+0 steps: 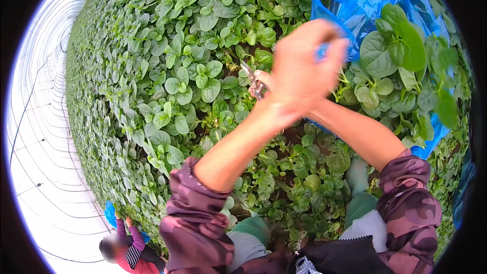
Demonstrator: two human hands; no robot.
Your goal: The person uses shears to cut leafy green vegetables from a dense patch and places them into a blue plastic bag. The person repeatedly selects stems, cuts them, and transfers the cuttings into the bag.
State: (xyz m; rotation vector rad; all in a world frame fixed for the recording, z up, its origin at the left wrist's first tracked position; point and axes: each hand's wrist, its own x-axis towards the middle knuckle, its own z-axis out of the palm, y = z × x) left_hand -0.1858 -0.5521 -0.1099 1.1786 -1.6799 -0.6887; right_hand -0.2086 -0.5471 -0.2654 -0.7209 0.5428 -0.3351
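My forearms cross in front of me, the left lying over the right. My left hand (304, 64), blurred by motion, is beside the blue plastic bag (365, 0). A gap shows between its thumb and fingers, with nothing visible held there. Mostly hidden under it, my right hand (265, 78) grips small metal pruning shears (258, 87), their blade pointing up and left over the plants. Large picked green leaves (395, 45) fill the mouth of the bag and spill over its near side.
Dense leafy green plants (201, 80) cover the ground. Low plants (300, 182) grow between my legs, with green-covered knees (249, 228) at either side. At lower left another person (129, 251) works near a small blue bag (110, 213), beneath a hooped plastic greenhouse wall (42, 129).
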